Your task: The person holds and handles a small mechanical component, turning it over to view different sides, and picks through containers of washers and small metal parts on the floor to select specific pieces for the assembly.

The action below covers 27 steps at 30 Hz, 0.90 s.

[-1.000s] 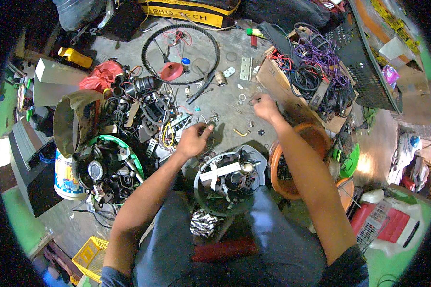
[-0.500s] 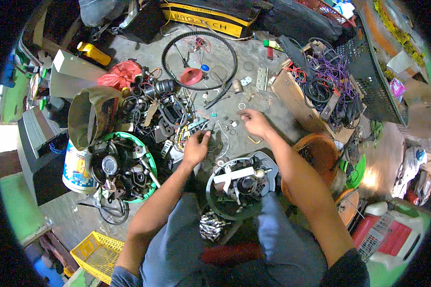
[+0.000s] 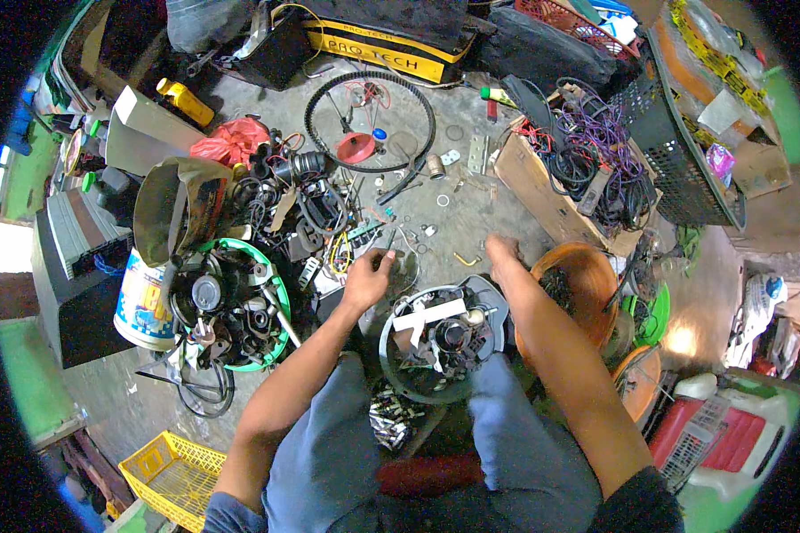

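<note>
Compared with half a second ago, the right hand [image 3: 505, 253] is no more beside the pale ring [image 3: 443, 195]; it is now farther to the right and nearer to the orange bowl [image 3: 587, 266]. The ring lies in plain view on the grey floor [image 3: 476, 218]. The left hand [image 3: 367, 280] stays in almost the same place, at the edge of the parts pile [image 3: 307, 233]. Its thumb and index finger are bent close together, but I cannot tell if they grasp some small piece. The right fingers point away and are partly hidden by the hand itself, so their state I also cannot tell.

Just to the left of the right hand lies a thin hooked yellow piece [image 3: 464, 263], smooth and bent at its end. The floor looks like rough, stained concrete. Between the knees stands a round grey tub [image 3: 386, 355], filled with dark metal parts and a flat white strip [image 3: 428, 314]. The orange bowl is wide, with smooth walls. Farther away lie a ribbed black belt [image 3: 433, 124], forming a big loop, and a red funnel [image 3: 356, 147] inside it.
</note>
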{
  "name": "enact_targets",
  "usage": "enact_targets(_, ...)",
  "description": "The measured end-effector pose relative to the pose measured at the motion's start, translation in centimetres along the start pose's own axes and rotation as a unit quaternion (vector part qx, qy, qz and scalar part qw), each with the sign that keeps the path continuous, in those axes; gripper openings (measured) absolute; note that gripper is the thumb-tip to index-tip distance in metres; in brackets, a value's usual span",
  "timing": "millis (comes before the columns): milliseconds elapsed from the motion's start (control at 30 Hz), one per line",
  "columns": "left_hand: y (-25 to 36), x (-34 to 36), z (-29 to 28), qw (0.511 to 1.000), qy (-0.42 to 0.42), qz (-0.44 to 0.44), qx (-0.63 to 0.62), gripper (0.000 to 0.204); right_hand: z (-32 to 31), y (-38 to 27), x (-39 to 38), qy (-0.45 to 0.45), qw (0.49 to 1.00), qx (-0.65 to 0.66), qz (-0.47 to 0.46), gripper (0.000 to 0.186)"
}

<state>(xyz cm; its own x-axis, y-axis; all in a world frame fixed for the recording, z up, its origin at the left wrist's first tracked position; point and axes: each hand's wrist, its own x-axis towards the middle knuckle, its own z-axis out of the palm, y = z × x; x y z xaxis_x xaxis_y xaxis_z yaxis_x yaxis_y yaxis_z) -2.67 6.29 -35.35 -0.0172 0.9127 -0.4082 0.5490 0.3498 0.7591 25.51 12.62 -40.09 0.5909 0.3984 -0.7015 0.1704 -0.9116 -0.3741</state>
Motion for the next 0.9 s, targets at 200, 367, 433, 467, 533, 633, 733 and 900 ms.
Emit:
enact_targets(200,1.7,-0.7,-0.3,1.000,-0.011,0.010,0.018,0.041,1.8,1.8,1.2,-0.167,0.963,0.168,-0.127,0.031)
enact_targets(367,1.1,-0.3,-0.6,1.000,-0.003,0.004,0.029,0.042,1.8,-0.2,-2.0,-0.275,0.937,0.179,-0.123,0.032)
enact_targets(433,1.2,-0.4,-0.5,1.000,-0.004,-0.005,0.013,0.041,1.9,-1.2,-2.8,-0.310,0.930,0.160,-0.113,0.036)
enact_targets(467,0.9,-0.3,-0.4,1.000,-0.007,-0.006,0.004,0.041,2.0,-1.4,-2.9,-0.309,0.930,0.163,-0.113,0.036)
enact_targets(533,0.4,0.0,0.0,1.000,-0.010,-0.010,-0.013,0.041,2.5,-1.8,-3.1,-0.308,0.929,0.168,-0.114,0.036)
enact_targets(633,0.6,0.6,0.3,1.000,-0.012,-0.015,-0.020,0.039,3.9,-2.0,-2.5,-0.308,0.928,0.145,-0.154,0.030)
enact_targets(733,0.8,1.2,0.6,1.000,-0.006,0.002,-0.011,0.040,4.5,-2.7,-3.5,-0.327,0.921,0.150,-0.147,0.036)
enact_targets(900,1.3,1.6,0.8,1.000,0.004,0.008,-0.018,0.037,3.6,-3.2,-3.5,-0.105,0.832,-0.181,-0.515,0.056)
